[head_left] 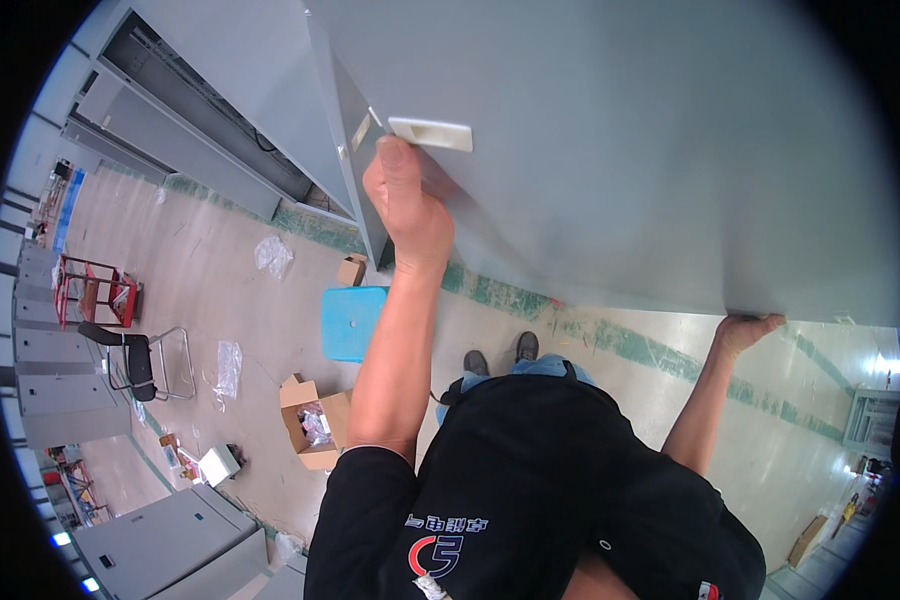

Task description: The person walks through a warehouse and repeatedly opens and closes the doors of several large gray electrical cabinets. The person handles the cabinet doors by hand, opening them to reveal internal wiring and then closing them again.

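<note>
Panel first: big grey sheet-metal cabinet door [620,150], carried flat between both hands, so mid-carry I'd say. Left hand [405,205] has fingers curled shut over its edge, just below the white recessed plastic handle [430,132]. Right hand [745,328] props the lower edge; can't tell the finger curl. Lining it up takes a steady two-handed hold.

Open brown cardboard box [310,425], bagged parts inside, at 7 o'clock. Small brown carton [351,270] at 10 o'clock. Flat cardboard piece [806,540] on floor at 4 o'clock.
</note>
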The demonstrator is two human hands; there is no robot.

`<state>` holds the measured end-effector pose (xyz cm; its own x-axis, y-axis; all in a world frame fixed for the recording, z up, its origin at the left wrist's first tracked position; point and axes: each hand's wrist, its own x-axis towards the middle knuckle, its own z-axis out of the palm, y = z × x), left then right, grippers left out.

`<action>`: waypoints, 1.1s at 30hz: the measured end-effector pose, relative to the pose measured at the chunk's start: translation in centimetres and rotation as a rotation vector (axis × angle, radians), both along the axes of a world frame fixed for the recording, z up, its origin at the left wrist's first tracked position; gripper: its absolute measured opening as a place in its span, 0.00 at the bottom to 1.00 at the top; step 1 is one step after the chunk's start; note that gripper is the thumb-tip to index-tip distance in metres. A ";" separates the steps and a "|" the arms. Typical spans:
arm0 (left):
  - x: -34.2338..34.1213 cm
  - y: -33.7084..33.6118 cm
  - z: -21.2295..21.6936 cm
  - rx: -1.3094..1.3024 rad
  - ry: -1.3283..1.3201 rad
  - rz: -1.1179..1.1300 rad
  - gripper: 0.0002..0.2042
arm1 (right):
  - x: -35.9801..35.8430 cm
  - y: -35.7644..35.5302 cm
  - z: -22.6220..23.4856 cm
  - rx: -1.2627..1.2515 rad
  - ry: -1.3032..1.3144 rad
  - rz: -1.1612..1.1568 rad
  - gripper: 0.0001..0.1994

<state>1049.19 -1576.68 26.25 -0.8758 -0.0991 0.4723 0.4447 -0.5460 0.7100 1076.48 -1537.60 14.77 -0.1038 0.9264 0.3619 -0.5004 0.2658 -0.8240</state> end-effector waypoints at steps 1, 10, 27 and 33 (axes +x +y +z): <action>0.0 0.1 -0.1 0.010 0.000 0.000 0.24 | 0.1 0.0 0.1 -0.006 0.012 -0.001 0.41; -0.7 1.8 -1.1 0.006 0.021 -0.068 0.22 | -1.3 -0.9 0.7 0.003 0.008 -0.068 0.42; -5.9 3.4 -2.4 -0.413 -0.044 0.198 0.21 | 1.0 2.7 -5.0 0.116 -0.320 -0.038 0.32; -6.1 4.3 1.5 -0.542 -0.064 0.301 0.14 | -1.6 0.6 4.1 0.212 -0.577 -0.333 0.11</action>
